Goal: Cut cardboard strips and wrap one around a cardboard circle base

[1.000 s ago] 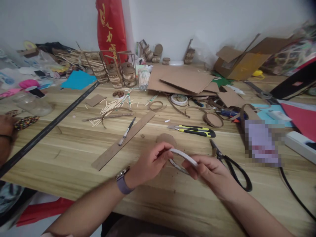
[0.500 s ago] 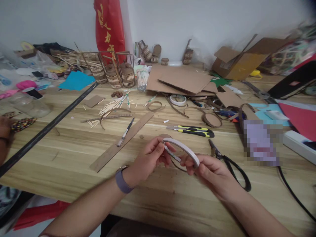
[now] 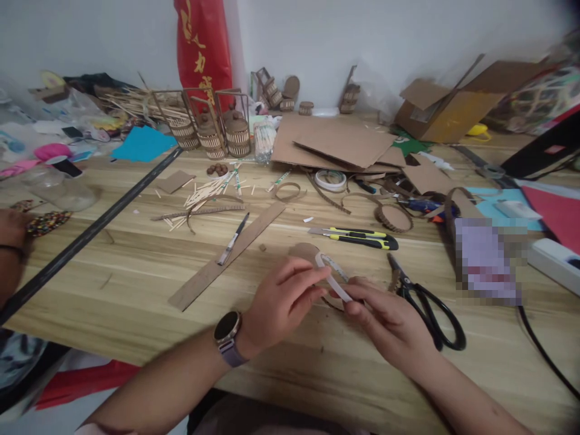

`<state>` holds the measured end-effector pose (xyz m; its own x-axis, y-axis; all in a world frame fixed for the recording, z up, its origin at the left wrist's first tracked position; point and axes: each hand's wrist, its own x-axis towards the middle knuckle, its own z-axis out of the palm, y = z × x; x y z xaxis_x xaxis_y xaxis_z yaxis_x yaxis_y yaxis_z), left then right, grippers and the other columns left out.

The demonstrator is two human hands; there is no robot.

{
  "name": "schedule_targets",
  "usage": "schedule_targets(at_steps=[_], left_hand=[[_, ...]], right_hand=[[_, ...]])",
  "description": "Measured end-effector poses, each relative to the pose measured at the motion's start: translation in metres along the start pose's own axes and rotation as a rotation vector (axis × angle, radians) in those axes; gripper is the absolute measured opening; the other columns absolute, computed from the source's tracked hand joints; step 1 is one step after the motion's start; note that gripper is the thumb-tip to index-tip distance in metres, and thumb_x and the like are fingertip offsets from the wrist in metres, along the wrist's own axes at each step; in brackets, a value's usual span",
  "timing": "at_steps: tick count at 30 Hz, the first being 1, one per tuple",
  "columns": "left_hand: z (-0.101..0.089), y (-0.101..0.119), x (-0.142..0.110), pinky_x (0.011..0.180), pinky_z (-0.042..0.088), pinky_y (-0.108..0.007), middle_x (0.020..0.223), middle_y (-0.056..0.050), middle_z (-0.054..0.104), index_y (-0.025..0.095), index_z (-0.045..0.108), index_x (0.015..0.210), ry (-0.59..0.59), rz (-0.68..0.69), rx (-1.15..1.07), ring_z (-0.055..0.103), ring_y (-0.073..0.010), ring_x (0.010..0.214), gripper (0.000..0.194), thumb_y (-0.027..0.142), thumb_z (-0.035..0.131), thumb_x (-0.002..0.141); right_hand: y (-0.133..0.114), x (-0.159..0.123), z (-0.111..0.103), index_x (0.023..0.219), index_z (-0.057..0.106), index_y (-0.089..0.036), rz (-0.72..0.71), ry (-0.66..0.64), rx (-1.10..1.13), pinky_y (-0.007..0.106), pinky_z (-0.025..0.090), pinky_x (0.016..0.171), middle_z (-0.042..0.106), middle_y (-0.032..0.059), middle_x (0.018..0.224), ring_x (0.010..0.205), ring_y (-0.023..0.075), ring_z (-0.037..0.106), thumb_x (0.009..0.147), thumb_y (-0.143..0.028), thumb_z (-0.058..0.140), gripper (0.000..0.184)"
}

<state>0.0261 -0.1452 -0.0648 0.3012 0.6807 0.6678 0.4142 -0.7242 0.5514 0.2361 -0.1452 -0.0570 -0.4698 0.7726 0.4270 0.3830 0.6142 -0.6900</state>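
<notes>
A thin roll of white tape [image 3: 336, 284] is tilted up on its edge, gripped between the thumb and fingers of my right hand [image 3: 385, 320]. My left hand [image 3: 290, 293], with a watch on its wrist, has its fingertips at the roll's outer face. A gap shows between its thumb and forefinger, and neither wraps the roll. Behind the hands lies a round cardboard disc [image 3: 304, 251], partly covered. A dark ring-like strip [image 3: 333, 304] shows beneath the roll, mostly hidden. Black-handled scissors [image 3: 426, 308] rest just right of my right hand.
A yellow-black utility knife [image 3: 357, 237] lies beyond the hands. Left of it are a cardboard strip [image 3: 199, 284] and a pen [image 3: 233, 238]. Small baskets [image 3: 211, 142] and cardboard sheets [image 3: 335, 142] stand farther back. Another person's hand [image 3: 13, 232] is at the left edge.
My left hand has let go of the roll's far rim and turned over, its fingertips now against the outer face. The roll has swung more upright in my right hand.
</notes>
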Motion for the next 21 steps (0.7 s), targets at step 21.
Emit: schedule_targets(at_steps=[21], left_hand=[[0.0030,-0.0005,-0.0004,0.074,0.053,-0.022,0.095,-0.005,0.073,0.018,0.064,0.107,-0.060,-0.581,-0.589,0.068,-0.0142,0.087,0.018,0.032,0.061,0.095]], right_hand=[[0.0032,-0.0016,0.0067,0.109,0.060,-0.019,-0.287,-0.008,-0.270,0.031,0.046,0.066,0.060,0.0019,0.075,0.070,0.0176,0.054,0.097,-0.020,0.052,0.015]])
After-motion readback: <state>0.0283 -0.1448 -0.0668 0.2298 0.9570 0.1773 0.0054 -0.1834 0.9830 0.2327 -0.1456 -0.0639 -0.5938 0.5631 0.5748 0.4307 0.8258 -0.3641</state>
